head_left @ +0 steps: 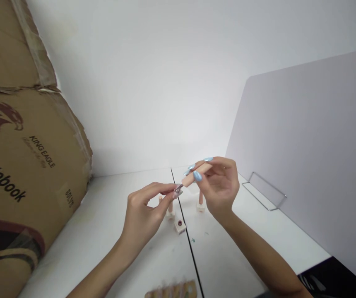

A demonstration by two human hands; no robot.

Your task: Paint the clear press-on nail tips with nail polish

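Note:
My right hand [223, 180], with light blue nails, grips the peach cap of a nail polish brush [193, 175]. The brush tip points down and left to the fingertips of my left hand [148, 209]. Pinched there between thumb and forefinger is a small shiny false nail [177, 190], partly hidden by the fingers. Below the hands stands an uncapped nail polish bottle [180, 226], white and square with a dark neck. Capped bottles stand behind my left fingers and beside my right wrist, where one white bottle [200, 206] has a peach cap.
A blurred wooden holder [171, 291] with several pale pieces lies at the bottom edge. A large cardboard box [35, 161] rises at left. On the right stands a grey panel [314, 136] with a wire stand [265, 194]. A dark seam [192, 248] crosses the white table.

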